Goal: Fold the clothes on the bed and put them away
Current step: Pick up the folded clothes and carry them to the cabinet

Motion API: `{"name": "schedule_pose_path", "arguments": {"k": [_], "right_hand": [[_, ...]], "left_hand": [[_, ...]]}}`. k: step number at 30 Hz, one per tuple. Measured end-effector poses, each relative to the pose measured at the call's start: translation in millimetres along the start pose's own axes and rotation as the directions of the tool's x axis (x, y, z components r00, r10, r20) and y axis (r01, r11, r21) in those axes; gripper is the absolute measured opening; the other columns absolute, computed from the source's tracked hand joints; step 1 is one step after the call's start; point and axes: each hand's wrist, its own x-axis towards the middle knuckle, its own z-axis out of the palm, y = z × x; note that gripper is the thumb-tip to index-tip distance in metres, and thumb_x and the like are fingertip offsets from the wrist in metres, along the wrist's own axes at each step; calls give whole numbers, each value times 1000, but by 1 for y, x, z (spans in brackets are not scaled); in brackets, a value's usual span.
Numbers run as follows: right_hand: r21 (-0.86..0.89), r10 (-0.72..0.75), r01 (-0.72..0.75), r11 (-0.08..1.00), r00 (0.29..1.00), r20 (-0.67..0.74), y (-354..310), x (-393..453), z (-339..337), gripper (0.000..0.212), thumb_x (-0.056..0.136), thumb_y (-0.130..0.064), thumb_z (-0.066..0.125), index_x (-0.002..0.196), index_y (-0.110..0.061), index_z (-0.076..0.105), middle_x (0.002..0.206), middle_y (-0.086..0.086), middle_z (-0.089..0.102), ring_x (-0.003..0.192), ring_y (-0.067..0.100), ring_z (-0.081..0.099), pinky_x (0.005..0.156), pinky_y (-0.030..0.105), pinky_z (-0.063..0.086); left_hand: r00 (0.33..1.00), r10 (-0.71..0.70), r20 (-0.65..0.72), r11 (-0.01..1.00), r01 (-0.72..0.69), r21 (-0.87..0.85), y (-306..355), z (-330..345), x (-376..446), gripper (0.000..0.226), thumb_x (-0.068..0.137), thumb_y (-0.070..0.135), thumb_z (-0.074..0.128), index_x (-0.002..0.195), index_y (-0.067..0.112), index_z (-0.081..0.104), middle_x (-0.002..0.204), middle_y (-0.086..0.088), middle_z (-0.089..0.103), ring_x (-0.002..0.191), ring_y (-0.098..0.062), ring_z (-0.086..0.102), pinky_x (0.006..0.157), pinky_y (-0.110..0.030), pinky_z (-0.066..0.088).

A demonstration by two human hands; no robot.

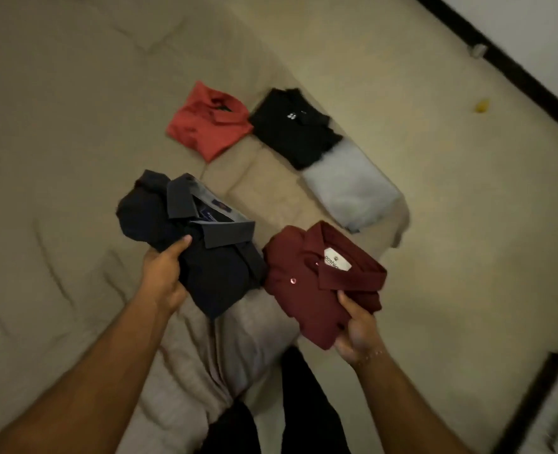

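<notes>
Folded shirts are what we are handling: our left hand (164,278) grips the navy shirt (192,244), thumb on top and fingers curled beneath; our right hand (356,332) pinches the maroon shirt (310,283) at its near edge, collar pointing away; both are lifted just above the bed (58,142), side by side; the red shirt (209,122), black shirt (290,129) and grey garment (349,188) lie folded farther off; beige floor (467,224) flanks the bed's right.

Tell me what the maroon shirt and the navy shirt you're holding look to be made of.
Maroon shirt: probably smooth woven cotton or a blend, matte, with a crisp collar and glossy, plastic-looking buttons. Navy shirt: similar matte woven cloth with a stiff collar; blur hides the weave.
</notes>
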Motion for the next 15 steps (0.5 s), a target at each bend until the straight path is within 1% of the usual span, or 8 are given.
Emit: {"name": "schedule_pose_path", "arguments": {"k": [2, 4, 5, 7, 9, 11, 13, 15], "right_hand": [[37, -69, 71, 997, 996, -58, 4, -54, -32, 47, 98, -17, 54, 144, -9, 57, 140, 17, 63, 128, 36, 62, 98, 50, 57], [95, -153, 165, 982, 980, -127, 8, -108, -70, 48, 94, -16, 57, 142, -10, 59, 138, 16, 66, 125, 36, 64, 99, 51, 57], [127, -175, 197, 972, 970, -168, 9, -132, -86, 49, 93, -16, 57, 142, -10, 59, 137, 17, 66, 123, 36, 65, 97, 51, 57], [188, -217, 270, 944, 941, -259, 8, -175, -120, 49, 92, -14, 57, 140, -8, 60, 134, 19, 67, 118, 37, 68, 89, 50, 61], [232, -251, 332, 914, 913, -321, 6, -220, -155, 43, 91, -14, 57, 133, -10, 66, 130, 20, 69, 112, 38, 71, 81, 48, 63], [298, -265, 392, 871, 883, -387, 11, -262, -190, 41, 90, -15, 57, 129, -11, 70, 130, 21, 69, 111, 40, 71, 79, 48, 64], [346, -298, 496, 797, 820, -489, 20, -306, -236, 49, 90, -15, 56, 138, -8, 63, 133, 23, 66, 113, 41, 70, 78, 47, 63], [374, -293, 562, 738, 766, -572, 36, -351, -278, 53, 89, -15, 57, 142, -5, 58, 132, 24, 67, 110, 40, 71, 76, 46, 63]], "left_hand": [[997, -44, 65, 999, 44, 10, -12, -2, -38, 39, 95, 16, 72, 135, 15, 67, 125, -9, 75, 113, -32, 72, 98, -53, 57], [983, -94, 156, 995, 87, 55, -31, 8, -78, 39, 97, 19, 71, 135, 17, 67, 128, -9, 73, 116, -33, 71, 100, -54, 55], [972, -124, 199, 991, 110, 81, -39, 15, -98, 39, 97, 20, 70, 136, 18, 67, 129, -9, 73, 118, -34, 70, 100, -54, 54], [942, -180, 284, 980, 145, 140, -57, 33, -135, 40, 97, 22, 70, 137, 19, 67, 132, -10, 71, 122, -35, 67, 102, -54, 53], [891, -246, 381, 958, 164, 235, -81, 56, -174, 41, 97, 23, 69, 138, 21, 66, 135, -10, 70, 126, -35, 65, 102, -54, 53], [842, -299, 449, 927, 146, 344, -103, 82, -213, 42, 98, 21, 67, 140, 20, 65, 134, -11, 70, 122, -35, 68, 98, -53, 58], [772, -367, 519, 888, 123, 444, -138, 114, -259, 41, 98, 20, 66, 138, 19, 66, 130, -11, 72, 117, -34, 70, 91, -50, 62], [710, -439, 551, 832, 90, 547, -178, 138, -304, 40, 97, 24, 67, 136, 22, 67, 128, -10, 73, 118, -35, 69, 94, -52, 58]]}}
